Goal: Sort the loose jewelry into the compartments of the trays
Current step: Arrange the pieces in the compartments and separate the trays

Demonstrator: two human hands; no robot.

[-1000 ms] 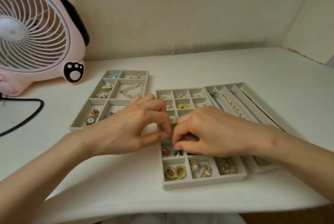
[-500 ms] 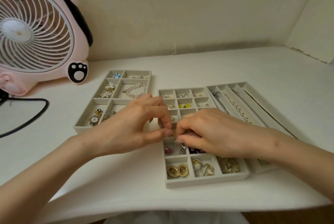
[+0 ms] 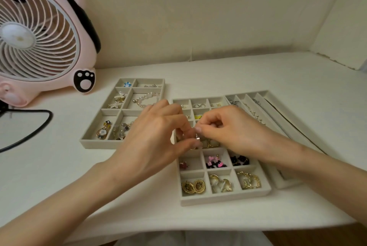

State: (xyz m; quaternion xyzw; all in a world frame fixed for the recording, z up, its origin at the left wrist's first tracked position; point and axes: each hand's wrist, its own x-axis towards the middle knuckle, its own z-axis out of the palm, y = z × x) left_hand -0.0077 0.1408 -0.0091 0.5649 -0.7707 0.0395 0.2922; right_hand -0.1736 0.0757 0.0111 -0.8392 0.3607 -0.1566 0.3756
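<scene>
Three beige jewelry trays lie on the white table. My left hand point(image 3: 158, 138) and my right hand point(image 3: 228, 128) meet above the middle tray point(image 3: 224, 200), both pinching a small silver piece point(image 3: 197, 136) between fingertips. The middle tray's near compartments hold gold earrings point(image 3: 193, 186), pink and black charms point(image 3: 214, 161) and gold hoops point(image 3: 249, 180). The left tray point(image 3: 93, 140) holds a pearl bracelet point(image 3: 146, 99), a pendant point(image 3: 103, 129) and small charms. The right tray point(image 3: 266, 95) holds chains in long slots, partly hidden by my right forearm.
A pink fan point(image 3: 39, 35) stands at the back left, with its black cable point(image 3: 29, 126) looping over the table. A wall closes the back and the right side. The table's front edge point(image 3: 198, 228) runs just below the middle tray.
Both hands have lifted a little off the middle tray and shifted toward its middle rows, uncovering the pink and black charm compartments. The small silver piece now shows between the fingertips.
</scene>
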